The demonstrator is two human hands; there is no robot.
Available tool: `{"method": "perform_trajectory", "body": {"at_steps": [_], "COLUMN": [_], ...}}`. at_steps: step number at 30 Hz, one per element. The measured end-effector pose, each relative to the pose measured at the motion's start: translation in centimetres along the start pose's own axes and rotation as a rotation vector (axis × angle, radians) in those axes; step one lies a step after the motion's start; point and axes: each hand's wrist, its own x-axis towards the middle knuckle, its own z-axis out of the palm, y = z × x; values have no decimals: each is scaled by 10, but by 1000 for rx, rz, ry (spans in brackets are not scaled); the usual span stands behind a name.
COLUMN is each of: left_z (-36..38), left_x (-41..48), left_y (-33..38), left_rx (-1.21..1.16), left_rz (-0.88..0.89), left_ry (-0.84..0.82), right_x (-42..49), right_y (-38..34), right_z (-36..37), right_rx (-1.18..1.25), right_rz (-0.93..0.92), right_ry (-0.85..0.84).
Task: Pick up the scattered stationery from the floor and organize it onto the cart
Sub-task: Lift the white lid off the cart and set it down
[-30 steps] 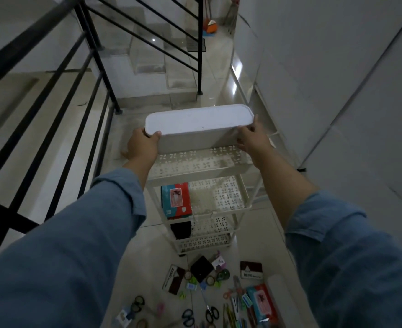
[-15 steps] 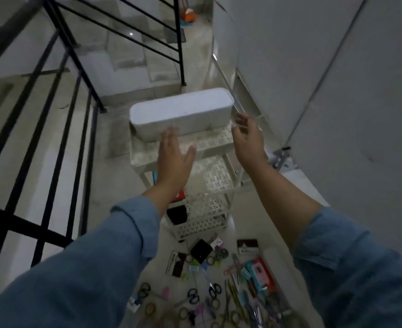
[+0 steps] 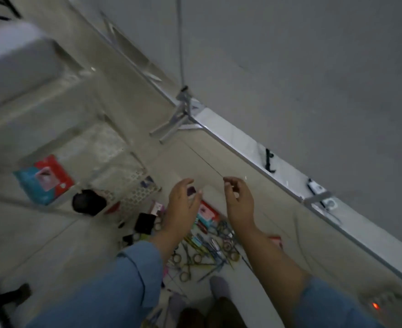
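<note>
Left hand [image 3: 182, 204], right hand [image 3: 239, 201], empty above scattered stationery [image 3: 204, 249]

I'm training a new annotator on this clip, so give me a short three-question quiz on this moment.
1. True or false: the white box stands on the floor.
2. Where do the scissors lie? A) on the cart's top shelf B) on the floor, below the left hand and right hand C) inside the white box
3. Fill in: the red-and-teal packet lies on a shelf of the ____.
Key: 1 false; 2 B; 3 cart.
</note>
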Motion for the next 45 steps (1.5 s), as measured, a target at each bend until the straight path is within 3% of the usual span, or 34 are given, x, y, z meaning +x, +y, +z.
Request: {"method": "perform_trajectory", "body": {"at_steps": [3,8,16,21,26,30,35,45], "left_z": [60,168,327,374,382,371,319,88], "left_x": [9,62,175,228,261,254,211,86], "left_y": [-29,-124,-311,-378,-408,-397,-336,-110], "left_rx": [-69,19,-80,-80,-18,-189,-346,-451], "left_rz": [-89,-158,-385,-384,-384,-410,-429,-485], "left_ry": [-82,-126,-24,-10,-47,13,141,326], "right_x": [5,35,107,138,153,151,142,80], "right_y": [72,208,453,536,569,558,474,155], "right_z": [-20,-13,31,58,83,79,48,-15], "right_rx": [-37,-32,-17,29,128,146,63,120], "right_rz": [176,421,768,846,845,825,782,561], "right_ry": [94,134,197,237,334,328,299,177]}}
